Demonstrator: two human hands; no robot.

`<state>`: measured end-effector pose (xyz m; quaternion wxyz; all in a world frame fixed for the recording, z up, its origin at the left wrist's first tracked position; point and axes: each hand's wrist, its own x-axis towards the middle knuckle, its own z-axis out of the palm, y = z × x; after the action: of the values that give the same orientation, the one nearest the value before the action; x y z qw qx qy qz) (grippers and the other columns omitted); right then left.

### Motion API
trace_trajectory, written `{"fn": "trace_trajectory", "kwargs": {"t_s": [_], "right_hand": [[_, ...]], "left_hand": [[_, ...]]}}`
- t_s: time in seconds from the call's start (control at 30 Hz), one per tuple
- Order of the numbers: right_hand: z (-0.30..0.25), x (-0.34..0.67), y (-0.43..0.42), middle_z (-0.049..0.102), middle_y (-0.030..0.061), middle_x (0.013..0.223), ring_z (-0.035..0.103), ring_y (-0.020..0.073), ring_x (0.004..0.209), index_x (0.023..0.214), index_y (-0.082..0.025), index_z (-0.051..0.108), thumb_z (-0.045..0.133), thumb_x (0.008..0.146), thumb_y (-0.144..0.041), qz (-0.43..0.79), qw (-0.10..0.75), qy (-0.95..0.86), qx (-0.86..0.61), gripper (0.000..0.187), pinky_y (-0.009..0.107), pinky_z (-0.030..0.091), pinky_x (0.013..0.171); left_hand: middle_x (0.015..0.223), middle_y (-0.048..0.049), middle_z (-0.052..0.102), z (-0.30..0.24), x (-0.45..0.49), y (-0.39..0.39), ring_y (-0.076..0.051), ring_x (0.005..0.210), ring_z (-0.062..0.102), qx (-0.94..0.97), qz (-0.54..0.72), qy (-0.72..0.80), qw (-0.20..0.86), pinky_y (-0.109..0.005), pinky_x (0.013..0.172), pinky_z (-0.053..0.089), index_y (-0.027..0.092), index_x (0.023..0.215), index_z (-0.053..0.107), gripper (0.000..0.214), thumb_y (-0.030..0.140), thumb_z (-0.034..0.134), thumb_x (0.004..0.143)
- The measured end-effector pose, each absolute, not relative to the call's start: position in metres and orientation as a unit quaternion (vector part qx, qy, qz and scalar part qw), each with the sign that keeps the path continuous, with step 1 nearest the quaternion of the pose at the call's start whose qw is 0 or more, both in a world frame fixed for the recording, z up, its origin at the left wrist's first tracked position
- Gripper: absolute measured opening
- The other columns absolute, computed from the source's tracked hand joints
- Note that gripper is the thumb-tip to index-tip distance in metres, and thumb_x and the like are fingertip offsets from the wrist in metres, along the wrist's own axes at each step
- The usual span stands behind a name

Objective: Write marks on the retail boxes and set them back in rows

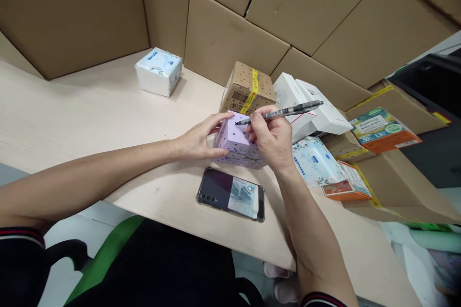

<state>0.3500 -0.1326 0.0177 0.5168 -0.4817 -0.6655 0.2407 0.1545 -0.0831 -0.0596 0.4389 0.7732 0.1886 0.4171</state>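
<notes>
A small purple box [236,141] with drawn lines and little circles on it rests on the table in front of me. My left hand [200,139] grips it from the left, thumb on the near side and fingers at the far top edge. In my right hand [272,134] is a black pen [288,109], its tip at the box's top face and its back end pointing right. Just nearer to me lies a phone [230,194], back up, with a banknote under its clear case. Behind the purple box stands a brown carton [248,88] with yellow tape.
A blue and white tissue pack [158,71] stands at the back left. White boxes [308,105], another tissue pack [317,160] and an orange-green box [383,129] crowd the right side. Large cardboard boxes [230,33] wall off the back of the table [90,120].
</notes>
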Motion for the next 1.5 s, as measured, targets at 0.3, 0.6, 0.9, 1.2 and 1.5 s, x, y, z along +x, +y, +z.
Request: {"fn": "trace_trajectory", "kwargs": {"t_s": [0.3, 0.6, 0.9, 1.2, 1.5], "right_hand": [[0.017, 0.35, -0.132, 0.062, -0.0053, 0.062, 0.055, 0.0098, 0.051, 0.085, -0.023, 0.055, 0.06, 0.097, -0.049, 0.225, 0.502, -0.68, -0.484, 0.03, 0.024, 0.044, 0.052], [0.016, 0.351, -0.131, 0.063, -0.0052, 0.063, 0.057, 0.0097, 0.053, 0.085, -0.022, 0.056, 0.06, 0.098, -0.045, 0.217, 0.504, -0.685, -0.478, 0.027, 0.024, 0.045, 0.055], [0.015, 0.352, -0.132, 0.063, -0.0051, 0.064, 0.056, 0.0093, 0.053, 0.085, -0.022, 0.058, 0.061, 0.098, -0.048, 0.226, 0.505, -0.691, -0.466, 0.03, 0.024, 0.044, 0.054], [0.026, 0.364, -0.14, 0.064, -0.0055, 0.067, 0.056, 0.0083, 0.048, 0.085, -0.024, 0.054, 0.063, 0.096, -0.045, 0.285, 0.622, -0.581, -0.44, 0.025, 0.02, 0.041, 0.044], [0.037, 0.451, -0.228, 0.067, -0.0001, 0.078, 0.06, 0.0124, 0.059, 0.099, -0.022, 0.064, 0.066, 0.095, -0.046, 0.365, 0.348, -0.655, -0.562, 0.024, 0.026, 0.048, 0.053]], "left_hand": [[0.16, -0.0135, 0.04, -0.06, 0.155, -0.083, -0.036, 0.148, 0.045, 0.771, 0.42, 0.183, 0.442, -0.057, 0.126, 0.037, 0.03, 0.152, 0.044, 0.087, 0.037, 0.085, 0.075], [0.159, -0.013, 0.041, -0.06, 0.154, -0.082, -0.036, 0.147, 0.046, 0.778, 0.419, 0.181, 0.433, -0.058, 0.124, 0.039, 0.031, 0.152, 0.044, 0.086, 0.036, 0.085, 0.076], [0.159, -0.0135, 0.04, -0.063, 0.153, -0.08, -0.037, 0.147, 0.046, 0.785, 0.42, 0.175, 0.42, -0.058, 0.124, 0.04, 0.031, 0.152, 0.043, 0.086, 0.036, 0.084, 0.077], [0.16, -0.0161, 0.039, -0.063, 0.151, -0.074, -0.038, 0.146, 0.047, 0.789, 0.421, 0.174, 0.412, -0.06, 0.123, 0.041, 0.029, 0.153, 0.043, 0.086, 0.038, 0.084, 0.078], [0.162, -0.016, 0.037, -0.066, 0.143, -0.055, -0.039, 0.142, 0.05, 0.781, 0.418, 0.193, 0.421, -0.062, 0.12, 0.042, 0.03, 0.155, 0.04, 0.091, 0.041, 0.085, 0.077]]}}
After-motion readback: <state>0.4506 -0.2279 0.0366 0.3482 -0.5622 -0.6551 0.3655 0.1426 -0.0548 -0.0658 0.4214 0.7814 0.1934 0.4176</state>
